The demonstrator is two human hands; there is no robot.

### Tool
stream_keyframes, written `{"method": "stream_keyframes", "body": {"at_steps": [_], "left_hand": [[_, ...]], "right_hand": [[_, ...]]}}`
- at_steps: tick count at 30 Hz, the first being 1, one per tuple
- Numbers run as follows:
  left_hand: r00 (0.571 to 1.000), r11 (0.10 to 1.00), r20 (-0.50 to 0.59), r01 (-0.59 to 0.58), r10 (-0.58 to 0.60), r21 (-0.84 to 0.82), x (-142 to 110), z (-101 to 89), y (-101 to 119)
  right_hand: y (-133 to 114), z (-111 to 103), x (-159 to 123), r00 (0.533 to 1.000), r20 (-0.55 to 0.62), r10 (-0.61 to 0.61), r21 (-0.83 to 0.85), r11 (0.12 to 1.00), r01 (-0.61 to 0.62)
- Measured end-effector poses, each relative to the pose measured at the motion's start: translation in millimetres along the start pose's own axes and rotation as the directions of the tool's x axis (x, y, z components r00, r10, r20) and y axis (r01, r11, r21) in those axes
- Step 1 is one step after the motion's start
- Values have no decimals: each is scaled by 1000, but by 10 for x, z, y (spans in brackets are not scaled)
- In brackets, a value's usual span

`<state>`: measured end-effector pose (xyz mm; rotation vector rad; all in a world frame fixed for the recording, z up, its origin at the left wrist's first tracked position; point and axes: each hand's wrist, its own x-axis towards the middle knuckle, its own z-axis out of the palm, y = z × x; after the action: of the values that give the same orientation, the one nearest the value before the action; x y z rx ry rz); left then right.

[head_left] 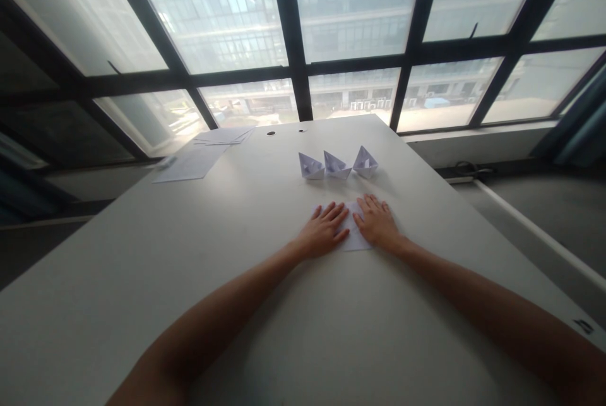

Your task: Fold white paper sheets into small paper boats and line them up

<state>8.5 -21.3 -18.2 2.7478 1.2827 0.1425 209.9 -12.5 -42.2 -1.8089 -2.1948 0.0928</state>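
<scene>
From the head view, my left hand (324,230) and right hand (377,221) lie flat, fingers a little spread, on the white paper sheet (356,240) beneath them. Just beyond my fingertips stand three folded paper boats (337,167) (pointy little things).

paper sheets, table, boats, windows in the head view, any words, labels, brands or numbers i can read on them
No readable text on the paper sheets, folded paper boats or windows.
The dark mark on the table near its right edge is too small and blurred to read.
</scene>
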Motion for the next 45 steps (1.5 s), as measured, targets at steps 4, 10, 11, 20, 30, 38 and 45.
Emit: {"method": "stream_keyframes", "body": {"at_steps": [4, 10, 11, 20, 30, 38, 45], "left_hand": [[1000, 1000, -7, 0, 0, -3, -10, -7, 5], [1000, 1000, 2, 7, -7, -18, -9, -9, 7], [1000, 1000, 6, 9, -8, -21, -8, -10, 7], [998, 995, -29, 48, -51, -86, -1, 23, -2], [981, 945, -42, 171, -190, -277, 96, 59, -59], [991, 988, -52, 115, -121, -101, 30, 40, 5], [994, 994, -60, 91, -94, -57, 14, 36, 20]], "right_hand": [[66, -69, 25, 990, -122, 71, 34, 997, -68], [169, -213, 139, 931, -325, 165, 351, 935, -43], [184, -223, 157, 917, -353, 184, 415, 910, -23], [68, -548, 137, 948, -59, 313, 906, 415, -81], [-51, -426, 93, 947, 60, 315, 998, 11, -67], [183, -324, 146, 969, -112, 219, 647, 757, -96], [261, -311, 172, 981, -117, 157, 491, 868, -80]]}}
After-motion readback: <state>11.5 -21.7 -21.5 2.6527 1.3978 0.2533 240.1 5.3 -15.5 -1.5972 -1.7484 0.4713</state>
